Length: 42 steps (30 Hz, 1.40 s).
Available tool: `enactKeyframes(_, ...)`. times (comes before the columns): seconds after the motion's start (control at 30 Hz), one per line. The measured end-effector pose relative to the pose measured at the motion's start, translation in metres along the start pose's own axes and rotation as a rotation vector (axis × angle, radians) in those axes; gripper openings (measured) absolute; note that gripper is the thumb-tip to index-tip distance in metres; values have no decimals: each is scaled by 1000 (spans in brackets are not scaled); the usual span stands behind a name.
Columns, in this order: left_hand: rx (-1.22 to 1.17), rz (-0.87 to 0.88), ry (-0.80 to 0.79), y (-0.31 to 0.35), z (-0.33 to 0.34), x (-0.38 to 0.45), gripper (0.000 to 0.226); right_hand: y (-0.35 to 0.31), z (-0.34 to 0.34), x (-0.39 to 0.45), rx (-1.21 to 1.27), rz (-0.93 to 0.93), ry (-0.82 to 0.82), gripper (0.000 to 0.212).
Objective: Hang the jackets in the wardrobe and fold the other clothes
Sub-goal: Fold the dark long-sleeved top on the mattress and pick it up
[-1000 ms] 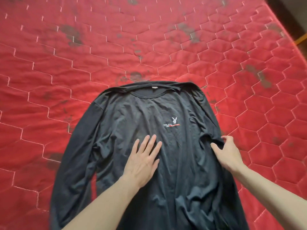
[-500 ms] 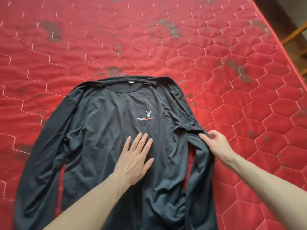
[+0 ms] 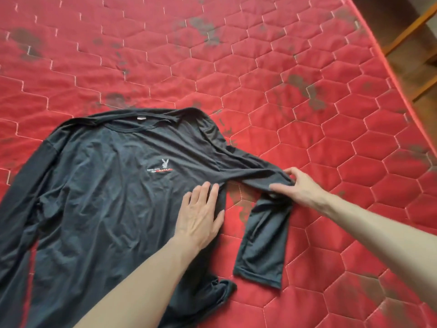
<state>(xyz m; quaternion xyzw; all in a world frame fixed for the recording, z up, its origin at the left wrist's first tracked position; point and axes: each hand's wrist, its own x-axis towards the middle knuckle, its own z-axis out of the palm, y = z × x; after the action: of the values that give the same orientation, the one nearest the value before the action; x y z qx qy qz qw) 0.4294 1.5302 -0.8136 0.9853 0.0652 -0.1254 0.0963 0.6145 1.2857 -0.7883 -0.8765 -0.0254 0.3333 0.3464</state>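
Dark grey long-sleeved cotton shirt [image 3: 106, 197] lies front-up on red quilted mattress [image 3: 307, 114]. Left hand [image 3: 201, 216] presses flat, fingers straight, anchoring the torso. Right hand [image 3: 300, 185] pinches the sleeve [image 3: 262, 233] beside it, likely drawing it outward for folding.

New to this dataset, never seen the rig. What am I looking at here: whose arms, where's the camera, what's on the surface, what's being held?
There is no machine: a person works with bare hands, and the single camera sits on their head, looking forward and down. A dark long-sleeved shirt lies front up on a red quilted mattress. The left hand presses flat on the shirt's body. The right hand grips the shirt's sleeve, drawn out to the side, with its cuff end lying on the mattress. A wooden frame shows past the mattress edge.
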Motion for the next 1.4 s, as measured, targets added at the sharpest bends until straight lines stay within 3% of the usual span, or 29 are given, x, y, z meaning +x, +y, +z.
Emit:
enactKeyframes(0.17,41,39,-3,-1,5,-9,74,17,-1,-15,121,55,-286,23)
enactKeyframes(0.37,83,96,57,-11,-21,30,61,-3,-32,2,328,69,-149,27)
enactKeyframes(0.43,60,97,52,-16,-33,57,56,-6,-44,9,205,34,-137,32)
enactKeyframes(0.53,-17,85,28,-23,-56,111,65,8,-49,13,-205,8,-214,35)
enactKeyframes(0.6,17,54,79,-26,-67,148,69,24,-46,9,-333,-13,-245,32)
enactKeyframes(0.77,165,41,-127,-23,-79,204,26,43,-54,-1,-44,42,-327,23)
enactKeyframes(0.83,259,92,-184,-21,-80,206,29,44,-62,0,-45,56,-388,25)
enactKeyframes(0.9,311,121,-144,-22,-80,206,39,42,-72,4,-2,67,-391,23)
enactKeyframes(1.07,178,-40,133,-36,-90,216,31,35,-104,20,213,103,-198,26)
enactKeyframes(1.23,44,-214,219,-37,-92,222,27,37,-116,42,160,-19,500,13)
enactKeyframes(1.3,54,-205,237,-30,-85,210,39,40,-105,40,128,25,587,28)
enactKeyframes(1.4,82,-51,292,-15,-63,178,46,54,-83,26,52,163,584,44)
